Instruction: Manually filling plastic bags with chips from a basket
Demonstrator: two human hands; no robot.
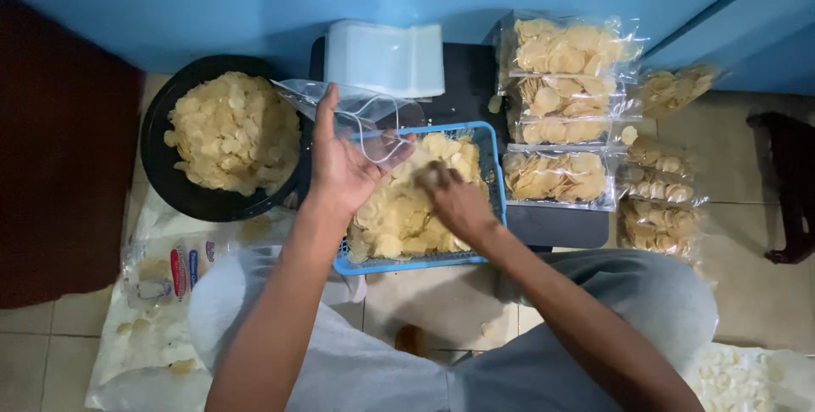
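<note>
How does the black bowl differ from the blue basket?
The black bowl is round and solid; the blue basket is rectangular with mesh walls. The bowl stands apart from both hands; the right hand reaches into the basket while the left hand holds a clear bag over it. Both hold pale chips.

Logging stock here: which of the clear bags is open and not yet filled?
The clear bag held up in the left hand, above the blue basket. It is open and nearly empty; the bags of chips stacked right are filled.

Clear bag (365, 115) held open above pale chips (407, 208), seemingly empty.
</note>
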